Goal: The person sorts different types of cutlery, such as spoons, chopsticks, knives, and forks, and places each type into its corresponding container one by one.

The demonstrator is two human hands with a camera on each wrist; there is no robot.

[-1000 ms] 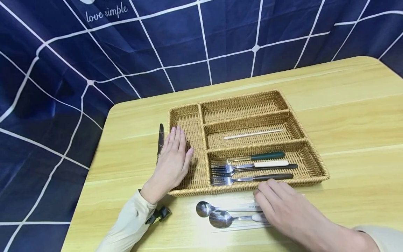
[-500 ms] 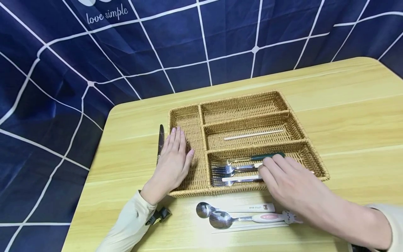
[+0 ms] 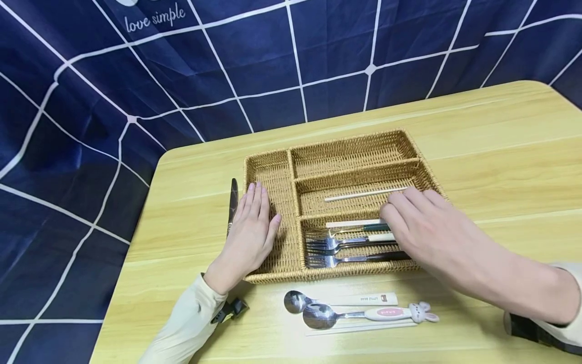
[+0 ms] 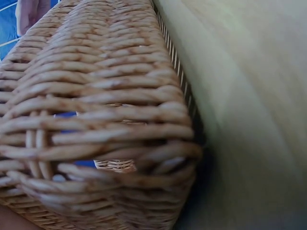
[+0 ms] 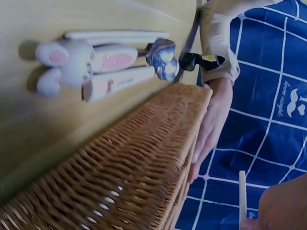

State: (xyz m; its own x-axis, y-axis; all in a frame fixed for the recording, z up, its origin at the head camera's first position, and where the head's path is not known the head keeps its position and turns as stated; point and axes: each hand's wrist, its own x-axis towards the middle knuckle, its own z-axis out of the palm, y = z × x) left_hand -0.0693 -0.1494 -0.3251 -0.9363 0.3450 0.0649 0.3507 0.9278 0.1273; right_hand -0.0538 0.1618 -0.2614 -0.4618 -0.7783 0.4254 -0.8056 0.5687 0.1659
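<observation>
My right hand (image 3: 423, 217) pinches one end of a pale chopstick (image 3: 352, 223) above the woven cutlery tray (image 3: 273, 277). The chopstick's free end points left, over the divider between the front and middle compartments. Another chopstick (image 3: 364, 194) lies in the middle compartment, its right end close to my right fingers. Several forks (image 3: 336, 260) lie in the front compartment, their handles partly hidden by the hand. My left hand (image 3: 247, 232) rests with straight fingers on the tray's left rim. In the right wrist view the held chopstick (image 5: 242, 196) stands out beside a finger.
In front of the tray lie a white-handled spoon (image 3: 296, 302), a rabbit-handled spoon (image 3: 320, 316) and white chopsticks (image 3: 364, 328). A table knife (image 3: 233, 199) lies left of the tray. A blue grid-patterned curtain (image 3: 254, 60) hangs behind the table (image 3: 509, 151).
My right hand has come up from beside the spoons, carrying the chopstick over the front compartment towards the middle one. My left hand has stayed in place.
</observation>
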